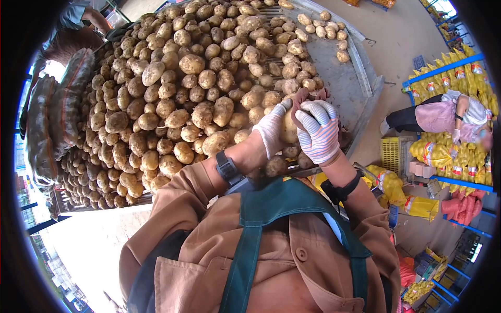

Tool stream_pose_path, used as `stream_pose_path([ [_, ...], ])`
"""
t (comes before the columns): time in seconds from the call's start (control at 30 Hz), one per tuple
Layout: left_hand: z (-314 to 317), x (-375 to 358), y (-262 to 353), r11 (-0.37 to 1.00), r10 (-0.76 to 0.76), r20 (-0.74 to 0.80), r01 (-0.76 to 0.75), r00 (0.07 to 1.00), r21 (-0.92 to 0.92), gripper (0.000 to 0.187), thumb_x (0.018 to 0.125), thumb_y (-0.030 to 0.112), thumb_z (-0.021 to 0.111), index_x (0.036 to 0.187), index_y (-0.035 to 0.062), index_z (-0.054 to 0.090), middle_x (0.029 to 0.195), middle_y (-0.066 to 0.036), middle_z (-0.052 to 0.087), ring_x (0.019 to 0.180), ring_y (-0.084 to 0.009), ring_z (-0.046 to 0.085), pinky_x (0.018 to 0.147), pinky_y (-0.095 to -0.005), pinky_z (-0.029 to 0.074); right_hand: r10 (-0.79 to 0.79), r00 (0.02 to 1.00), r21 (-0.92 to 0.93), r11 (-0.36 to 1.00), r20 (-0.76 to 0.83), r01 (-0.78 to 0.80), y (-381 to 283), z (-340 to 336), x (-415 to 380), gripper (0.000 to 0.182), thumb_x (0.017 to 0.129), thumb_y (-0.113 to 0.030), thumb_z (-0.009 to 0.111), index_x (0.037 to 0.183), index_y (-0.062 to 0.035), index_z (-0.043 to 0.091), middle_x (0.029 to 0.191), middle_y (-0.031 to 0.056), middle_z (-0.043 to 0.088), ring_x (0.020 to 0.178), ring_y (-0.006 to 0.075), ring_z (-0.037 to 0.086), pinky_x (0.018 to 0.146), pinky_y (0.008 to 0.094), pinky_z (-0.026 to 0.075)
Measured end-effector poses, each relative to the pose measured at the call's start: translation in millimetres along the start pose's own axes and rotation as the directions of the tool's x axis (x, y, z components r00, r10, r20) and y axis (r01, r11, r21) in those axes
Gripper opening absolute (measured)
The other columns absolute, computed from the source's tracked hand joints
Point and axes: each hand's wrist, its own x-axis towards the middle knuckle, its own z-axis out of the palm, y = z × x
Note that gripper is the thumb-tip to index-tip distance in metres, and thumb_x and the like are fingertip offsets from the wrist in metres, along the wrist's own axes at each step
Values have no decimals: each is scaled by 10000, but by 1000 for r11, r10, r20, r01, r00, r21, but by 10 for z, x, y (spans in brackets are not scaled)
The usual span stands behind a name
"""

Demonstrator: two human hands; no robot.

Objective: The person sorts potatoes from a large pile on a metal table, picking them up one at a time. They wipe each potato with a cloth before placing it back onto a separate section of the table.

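Both of my hands wear pale striped gloves and meet at the right edge of a large potato pile (203, 112). A large potato (288, 128) sits between them, with my left hand (271, 128) wrapped against its left side. My right hand (319, 130) is closed around a reddish-brown cloth (298, 108), held against the top right of that potato. More potatoes lie just below and above my hands. Part of the cloth is hidden behind my right fingers.
The metal table (342, 86) has a raised rim on the right, with loose potatoes (324, 30) near its top. Full dark net sacks (51, 125) stand at left beside another person. A co-worker (438, 116) is at right by yellow sacks (438, 152) and a yellow crate (392, 155).
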Motion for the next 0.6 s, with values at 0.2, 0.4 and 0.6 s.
stream_pose_path([
  [0.2, 151, -133, -55, 836, 213, 122, -245, 970, 491, 635, 948, 478, 470, 1448, 91, 409, 1472, -86, 465, 1376, -278, 412, 1098, -514, 328, 165, 972, 233, 951, 168, -202, -118, -9, -241, 223, 697, -65, 635, 919, -69, 654, 1012, 103, 635, 915, 345, 575, 829, 441, 492],
  [0.4, 194, -234, -236, -589, 339, 482, -217, 808, 778, 557, 991, 499, 502, 1397, 117, 496, 1378, -85, 567, 1242, -242, 566, 1046, -383, 466, 793, 419, 465, 196, 443, -863, 252, -87, -518, 187, 821, 14, 613, 1000, -8, 662, 1013, 110, 682, 965, 229, 652, 857, 321, 526],
  [0.6, 171, -196, -72, -685, 402, 484, -96, 777, 722, 584, 977, 497, 515, 1359, 55, 498, 1302, -143, 588, 1149, -256, 580, 1020, -397, 443, 352, 925, 492, 786, 141, -374, -9, -6, 118, 420, 860, -5, 656, 1274, -42, 595, 1288, 162, 574, 1234, 307, 543, 1025, 373, 464],
])
